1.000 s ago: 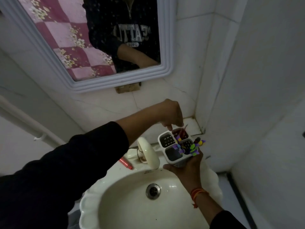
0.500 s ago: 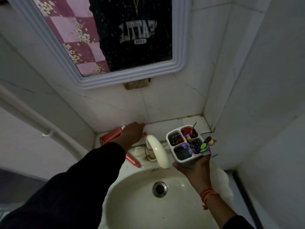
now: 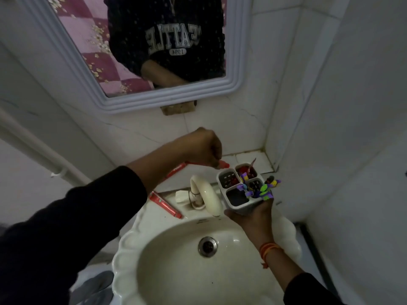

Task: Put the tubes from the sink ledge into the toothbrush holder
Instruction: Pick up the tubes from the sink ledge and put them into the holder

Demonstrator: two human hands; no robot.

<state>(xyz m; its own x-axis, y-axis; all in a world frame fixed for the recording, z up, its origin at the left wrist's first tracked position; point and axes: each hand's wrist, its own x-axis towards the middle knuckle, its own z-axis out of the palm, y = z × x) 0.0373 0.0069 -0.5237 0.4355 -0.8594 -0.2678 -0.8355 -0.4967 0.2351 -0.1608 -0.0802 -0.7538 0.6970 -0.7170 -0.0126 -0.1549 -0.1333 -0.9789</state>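
A sink [image 3: 132, 243] sits below a mirror [image 3: 167, 96]. The tap [image 3: 207, 194] stands at its back edge; one tube [image 3: 165, 204] lies left of it. A toothbrush holder [image 3: 240, 208] is right of the tap.

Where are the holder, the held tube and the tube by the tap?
holder [image 3: 242, 206], head view, front wall.
held tube [image 3: 177, 168], head view, red body.
tube by the tap [image 3: 165, 204], head view, mid body.
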